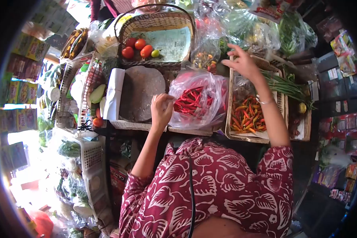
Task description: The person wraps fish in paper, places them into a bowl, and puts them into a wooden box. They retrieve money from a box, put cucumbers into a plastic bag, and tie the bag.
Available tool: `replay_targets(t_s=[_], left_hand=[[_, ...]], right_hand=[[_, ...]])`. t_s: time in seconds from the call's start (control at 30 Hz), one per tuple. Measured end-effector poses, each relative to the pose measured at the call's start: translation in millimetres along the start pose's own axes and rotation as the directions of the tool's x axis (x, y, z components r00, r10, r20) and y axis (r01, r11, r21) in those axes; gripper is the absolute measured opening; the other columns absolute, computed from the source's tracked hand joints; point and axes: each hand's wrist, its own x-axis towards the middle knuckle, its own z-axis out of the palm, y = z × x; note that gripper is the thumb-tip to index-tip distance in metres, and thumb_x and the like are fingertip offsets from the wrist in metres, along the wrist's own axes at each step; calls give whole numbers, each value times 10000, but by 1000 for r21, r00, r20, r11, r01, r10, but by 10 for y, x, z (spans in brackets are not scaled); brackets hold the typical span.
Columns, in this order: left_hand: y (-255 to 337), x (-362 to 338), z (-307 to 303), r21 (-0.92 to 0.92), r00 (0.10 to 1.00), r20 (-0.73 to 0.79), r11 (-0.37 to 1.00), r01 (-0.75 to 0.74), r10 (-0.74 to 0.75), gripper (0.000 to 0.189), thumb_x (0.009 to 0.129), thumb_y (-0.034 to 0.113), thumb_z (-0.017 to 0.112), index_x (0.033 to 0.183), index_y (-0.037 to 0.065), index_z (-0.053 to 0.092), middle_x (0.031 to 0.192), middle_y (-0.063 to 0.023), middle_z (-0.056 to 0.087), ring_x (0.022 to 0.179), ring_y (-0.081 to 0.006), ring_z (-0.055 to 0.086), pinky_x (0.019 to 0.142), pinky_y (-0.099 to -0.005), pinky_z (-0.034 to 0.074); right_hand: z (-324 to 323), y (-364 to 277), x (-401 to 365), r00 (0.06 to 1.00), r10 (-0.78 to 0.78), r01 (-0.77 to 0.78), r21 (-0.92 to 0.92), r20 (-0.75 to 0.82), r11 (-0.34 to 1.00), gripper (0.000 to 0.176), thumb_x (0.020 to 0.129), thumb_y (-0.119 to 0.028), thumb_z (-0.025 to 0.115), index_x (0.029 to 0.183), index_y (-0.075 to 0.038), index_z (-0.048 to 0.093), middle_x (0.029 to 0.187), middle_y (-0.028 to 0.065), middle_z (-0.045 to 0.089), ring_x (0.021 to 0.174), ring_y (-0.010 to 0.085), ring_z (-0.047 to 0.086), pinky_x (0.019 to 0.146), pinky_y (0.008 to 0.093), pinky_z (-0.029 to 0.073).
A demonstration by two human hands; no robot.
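A clear plastic bag full of long red chillies lies open in the middle of the stall. At its left rim, my left hand is closed, thumb and fingertips pinched on the plastic edge. My right hand is raised over the back of a wicker tray, fingers spread and with nothing visible in them. Orange and red small chillies fill the front of that tray. A silver bracelet circles my right wrist.
Behind stands a handled wicker basket with tomatoes. A round grey stone slab and white paper lie left of the bag. Green spring onions are at right. Bagged vegetables and hanging packets surround the stall.
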Motion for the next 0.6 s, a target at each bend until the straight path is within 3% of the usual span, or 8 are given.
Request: replay_targets(t_s=[0.17,0.2,0.27,0.33,0.37,0.43,0.5,0.6], left_hand=[[-97,-386,-87,-380,955,-193,914,141,-227,549,791,-14,578,1303,34,383,1220,-110,449,1049,-183,478,897,-303,406],[-143,-472,-100,-309,944,-212,934,179,-251,532,799,-4,576,1296,31,390,1212,-109,455,1089,-195,460,906,-316,404],[-121,-580,-134,-229,921,-317,961,157,-226,507,742,53,642,1222,41,479,1180,-152,484,1098,-269,487,945,-362,378],[-122,-672,-182,-65,919,-349,983,170,-182,502,740,100,649,1216,62,494,1224,-152,472,1177,-310,427,998,-407,330],[-148,-714,-199,76,920,-351,974,214,-175,507,740,131,652,1220,77,496,1255,-146,455,1218,-328,378,1014,-447,297],[-176,-779,-214,262,900,-325,887,381,-290,547,742,215,657,1254,136,481,1358,-107,374,1314,-355,234,1037,-548,210],[-234,-800,-223,286,889,-368,876,388,-273,571,737,227,659,1271,150,472,1381,-94,353,1318,-363,225,1043,-532,204],[-330,-845,-178,350,908,-336,861,368,-252,638,730,235,665,1321,204,427,1431,-64,290,1337,-369,179,1063,-515,187]], right_hand=[[507,371,934,969,-202,216,91,-141,972,162,858,-173,580,872,-15,611,634,-7,545,573,67,498,530,229,431],[577,499,1082,886,-319,396,192,-335,898,119,864,-128,568,841,-18,604,669,-18,551,573,59,488,525,217,419],[549,559,1091,963,-100,216,493,-251,843,52,834,-51,580,859,-13,604,783,-8,542,677,61,483,589,221,403],[549,493,900,863,-318,415,193,-391,889,367,780,21,624,1122,-17,497,1018,55,518,808,115,560,694,247,471],[532,341,710,923,-118,252,343,-367,905,422,772,17,638,1152,-18,459,1043,68,475,821,121,531,698,242,457],[488,-25,384,863,-260,422,336,-433,842,324,795,-9,633,1081,-23,482,937,23,492,745,89,463,670,221,428],[531,-161,180,934,-238,340,451,-267,825,62,854,-50,584,903,-36,548,791,6,539,678,69,476,615,200,412],[805,-689,15,934,-342,251,499,99,830,169,888,-143,571,784,-14,597,683,10,570,613,69,521,562,215,430]])
